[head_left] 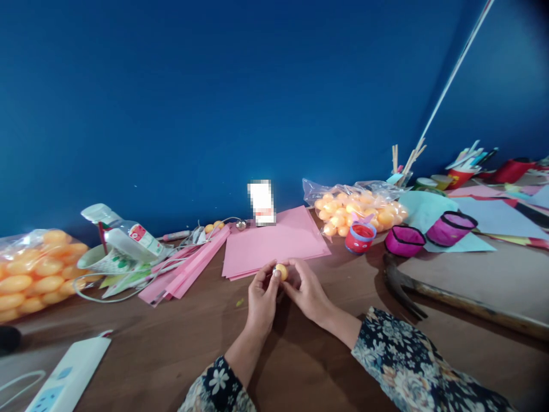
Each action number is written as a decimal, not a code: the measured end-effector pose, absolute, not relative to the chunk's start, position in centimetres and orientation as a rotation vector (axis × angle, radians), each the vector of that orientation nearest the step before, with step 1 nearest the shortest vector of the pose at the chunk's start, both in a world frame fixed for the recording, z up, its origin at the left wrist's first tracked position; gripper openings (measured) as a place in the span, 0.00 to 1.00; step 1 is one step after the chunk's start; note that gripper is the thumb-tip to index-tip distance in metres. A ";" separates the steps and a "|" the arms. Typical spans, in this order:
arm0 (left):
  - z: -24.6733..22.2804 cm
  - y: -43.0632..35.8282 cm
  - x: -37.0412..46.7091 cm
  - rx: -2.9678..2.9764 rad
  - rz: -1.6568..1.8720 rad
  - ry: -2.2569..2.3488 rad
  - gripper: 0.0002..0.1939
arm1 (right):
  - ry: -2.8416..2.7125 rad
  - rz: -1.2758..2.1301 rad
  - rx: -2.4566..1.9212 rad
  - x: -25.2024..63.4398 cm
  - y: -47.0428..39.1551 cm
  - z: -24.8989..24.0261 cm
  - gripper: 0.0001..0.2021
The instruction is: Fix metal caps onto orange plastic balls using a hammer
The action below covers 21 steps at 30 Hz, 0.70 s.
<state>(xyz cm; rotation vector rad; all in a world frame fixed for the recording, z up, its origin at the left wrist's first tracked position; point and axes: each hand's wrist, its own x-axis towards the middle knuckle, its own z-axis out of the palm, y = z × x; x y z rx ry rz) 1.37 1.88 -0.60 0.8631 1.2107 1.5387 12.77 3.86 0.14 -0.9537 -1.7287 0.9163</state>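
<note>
A small yellow-orange plastic ball (282,271) is between my two hands, just in front of pink paper sheets (274,240) on the brown table. My left hand (262,297) pinches the ball between thumb and fingers, and a shiny silvery spot shows at the ball's left side, too small to name. Around its right side curve the thumb and forefinger of my right hand (311,292). Whether anything else sits between my fingers is hidden.
Bags of orange balls (360,209) lie right and left. A claw hammer (450,300) rests at right, near magenta fabric pouches (405,240) and a red cup (360,237). Pink strips (189,269), a cable, a bottle (143,237) and a power strip (71,372) occupy the left.
</note>
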 end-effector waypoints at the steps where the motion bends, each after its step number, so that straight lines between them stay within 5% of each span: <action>1: -0.6 1.9 1.4 0.869 1.539 1.212 0.19 | -1.741 0.898 -0.951 12.8 3.9 0.2 0.13; 21: -0.7 1.8 1.3 1.014 1.525 1.220 0.16 | -1.754 0.888 -0.949 12.9 4.1 -0.2 0.14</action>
